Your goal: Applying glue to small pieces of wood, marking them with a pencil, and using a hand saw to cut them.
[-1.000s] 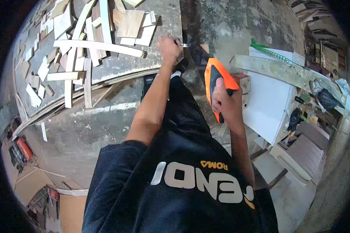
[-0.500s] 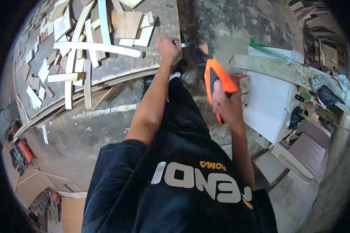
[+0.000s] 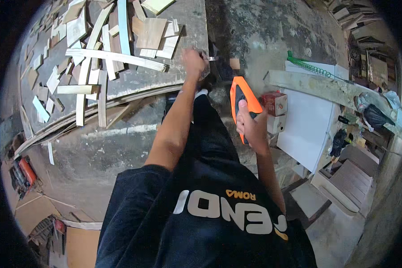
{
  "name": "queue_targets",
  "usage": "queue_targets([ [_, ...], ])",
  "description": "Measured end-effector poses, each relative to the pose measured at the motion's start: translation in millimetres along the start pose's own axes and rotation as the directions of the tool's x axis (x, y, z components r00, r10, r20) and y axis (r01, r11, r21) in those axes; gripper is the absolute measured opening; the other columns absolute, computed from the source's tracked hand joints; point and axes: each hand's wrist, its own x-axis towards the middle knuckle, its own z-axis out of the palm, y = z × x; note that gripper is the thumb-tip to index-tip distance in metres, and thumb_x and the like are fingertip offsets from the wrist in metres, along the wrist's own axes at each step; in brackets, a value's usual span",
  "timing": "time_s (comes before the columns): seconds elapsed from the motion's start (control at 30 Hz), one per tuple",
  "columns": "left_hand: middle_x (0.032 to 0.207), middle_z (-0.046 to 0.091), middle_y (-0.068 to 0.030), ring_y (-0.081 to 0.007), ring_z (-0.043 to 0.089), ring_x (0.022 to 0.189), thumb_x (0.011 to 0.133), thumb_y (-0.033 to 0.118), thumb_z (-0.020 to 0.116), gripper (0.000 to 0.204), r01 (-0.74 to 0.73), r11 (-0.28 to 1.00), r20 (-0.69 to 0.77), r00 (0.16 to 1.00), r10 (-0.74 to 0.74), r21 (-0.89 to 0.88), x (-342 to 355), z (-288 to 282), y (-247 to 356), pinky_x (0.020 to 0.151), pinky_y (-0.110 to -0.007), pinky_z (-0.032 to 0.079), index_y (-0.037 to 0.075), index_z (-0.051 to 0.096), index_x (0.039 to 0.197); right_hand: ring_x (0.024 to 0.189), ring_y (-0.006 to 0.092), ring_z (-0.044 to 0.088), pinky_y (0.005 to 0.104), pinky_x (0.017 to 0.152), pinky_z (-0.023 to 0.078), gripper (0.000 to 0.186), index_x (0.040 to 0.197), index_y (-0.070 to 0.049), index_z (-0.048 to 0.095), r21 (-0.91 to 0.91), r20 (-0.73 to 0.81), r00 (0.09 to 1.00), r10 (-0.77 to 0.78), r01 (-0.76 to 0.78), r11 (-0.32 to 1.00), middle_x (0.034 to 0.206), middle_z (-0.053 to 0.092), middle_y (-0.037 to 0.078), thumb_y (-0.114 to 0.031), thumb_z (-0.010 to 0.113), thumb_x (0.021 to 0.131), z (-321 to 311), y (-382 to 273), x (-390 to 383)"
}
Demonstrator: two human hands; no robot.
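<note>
My right hand (image 3: 252, 127) is closed round the black grip of a hand saw (image 3: 249, 94) with an orange handle. It holds the saw in the air to the right of the workbench; the blade is hard to make out. At the bench's right edge, my left hand (image 3: 194, 61) is closed with curled fingers. A small pale end sticks out beside its fingertips, but what it belongs to is hidden. Close to this hand, on the bench (image 3: 134, 82), lie a square wooden board (image 3: 151, 33) and a long pale strip (image 3: 120, 58).
Many wood offcuts (image 3: 53, 80) cover the bench's left part. To the right stand a red and white box (image 3: 274, 103), a white panel (image 3: 306, 125) and a long plank (image 3: 308, 82) with a green coiled hose (image 3: 312, 67). A small wood piece (image 3: 234, 64) lies beyond the saw.
My right hand and the saw have shifted slightly left and now look sharper; the red box beside them shows more. My left hand stays at the bench edge.
</note>
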Motion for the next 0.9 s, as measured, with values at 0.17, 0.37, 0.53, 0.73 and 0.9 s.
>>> queue_targets([
  [0.17,0.096,0.059,-0.0134,-0.0378,0.052,0.095,0.066,0.014,0.068,0.009,-0.016,1.000,-0.123,0.992,0.018,0.017,-4.2,-4.4,13.9,0.082,-0.051,0.042,0.010,0.073,0.072,0.040,0.0048,0.036,0.0234,0.037,0.026,0.037,0.071,-0.011,0.044,0.073,0.035,0.999,0.024,-0.026,0.997,0.055,0.038,-0.005,-0.031,0.057,0.098,-8.6,-6.8,-2.0],
  [0.37,0.093,0.060,-0.0122,-0.0358,0.052,0.094,0.068,0.015,0.066,0.010,-0.061,0.998,-0.115,0.991,0.064,0.032,-1.3,-1.3,-2.4,0.079,-0.047,0.043,0.011,0.074,0.073,0.041,0.0034,0.037,0.0224,0.037,0.027,0.034,0.074,-0.010,0.046,-0.055,0.023,1.000,-0.012,0.013,0.998,0.056,0.040,-0.006,-0.031,0.061,0.096,-2.4,-7.7,-3.6],
  [0.53,0.095,0.061,-0.0110,-0.0358,0.052,0.097,0.066,0.016,0.067,0.010,-0.025,0.998,-0.142,0.989,0.032,0.049,-3.8,-11.0,14.2,0.082,-0.048,0.044,0.013,0.074,0.073,0.040,0.0033,0.036,0.0217,0.036,0.027,0.033,0.076,-0.009,0.048,-0.012,0.060,0.996,-0.062,0.063,0.998,0.056,0.041,-0.006,-0.033,0.061,0.097,2.7,7.6,10.5],
  [0.73,0.095,0.062,-0.0125,-0.0364,0.053,0.096,0.066,0.015,0.067,0.009,0.000,0.999,-0.136,0.991,0.007,0.051,-6.1,-15.3,19.2,0.082,-0.048,0.043,0.011,0.072,0.073,0.040,0.0028,0.034,0.0216,0.036,0.024,0.033,0.074,-0.011,0.049,0.055,0.067,0.996,-0.052,0.049,0.997,0.054,0.038,-0.007,-0.031,0.062,0.097,-1.9,9.4,13.0],
  [0.9,0.102,0.060,-0.0116,-0.0339,0.052,0.104,0.067,0.022,0.072,0.018,0.039,0.999,-0.006,0.999,-0.039,0.022,-1.1,-14.0,7.7,0.083,-0.049,0.043,0.011,0.073,0.080,0.040,0.0046,0.041,0.0220,0.036,0.030,0.027,0.091,-0.006,0.057,0.045,0.068,0.997,-0.034,0.031,0.999,0.057,0.047,-0.004,-0.031,0.065,0.094,1.0,14.8,24.2],
])
